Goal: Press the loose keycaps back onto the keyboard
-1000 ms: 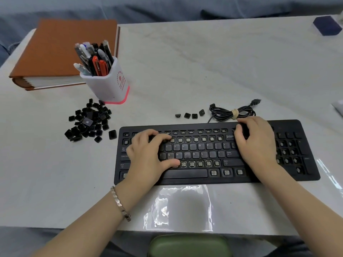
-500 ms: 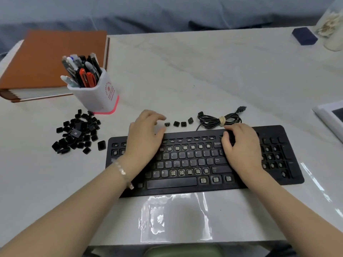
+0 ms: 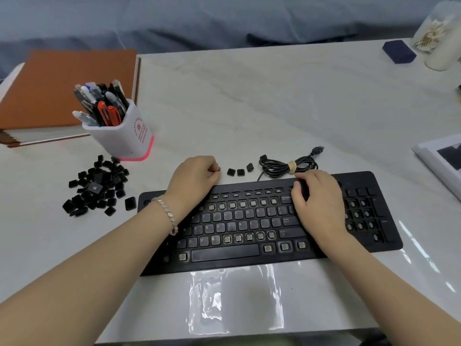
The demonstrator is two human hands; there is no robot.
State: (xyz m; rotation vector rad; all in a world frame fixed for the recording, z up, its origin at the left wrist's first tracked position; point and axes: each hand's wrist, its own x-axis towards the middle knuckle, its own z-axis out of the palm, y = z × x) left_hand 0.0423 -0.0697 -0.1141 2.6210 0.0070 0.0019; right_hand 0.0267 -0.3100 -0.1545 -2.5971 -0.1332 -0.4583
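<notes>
We look down on a pale marbled table (image 3: 274,108), on it a black keyboard (image 3: 249,255), heap of loose keycaps (image 3: 97,186) left, three more keycaps (image 3: 240,172) behind, coiled cable (image 3: 287,166), white pen cup (image 3: 124,138), orange binder (image 3: 62,88), dark blue box (image 3: 399,54).

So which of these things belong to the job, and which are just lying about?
Job: keyboard, keycap pile, keycap row, left hand pinching a keycap, right hand resting on the keyboard.
Lying about: binder, pen cup, blue box, jar, papers.
</notes>
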